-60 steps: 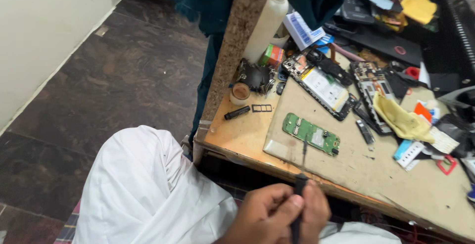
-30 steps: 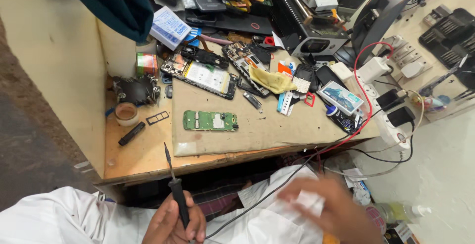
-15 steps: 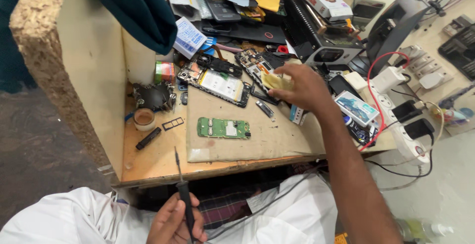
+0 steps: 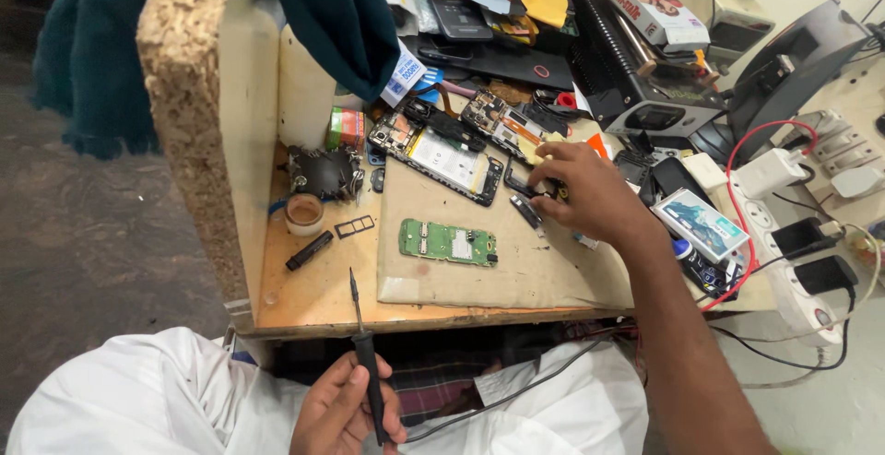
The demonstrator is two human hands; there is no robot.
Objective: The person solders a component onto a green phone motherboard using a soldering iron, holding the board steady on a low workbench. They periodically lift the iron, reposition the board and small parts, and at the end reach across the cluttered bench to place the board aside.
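The left hand (image 4: 346, 409) is closed around a thin black-handled soldering iron (image 4: 362, 354) below the wooden bench edge (image 4: 304, 312), a green circuit board (image 4: 448, 242) lies on the mat, and the right hand (image 4: 590, 199), fingers curled, rests among small black parts (image 4: 527, 211).

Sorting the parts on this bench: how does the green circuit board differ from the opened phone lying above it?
The green circuit board is a bare, small green board; the opened phone is longer, black-framed, with a white inner panel. The board lies roughly level, the phone slanted. Both rest flat on the tan mat, untouched.
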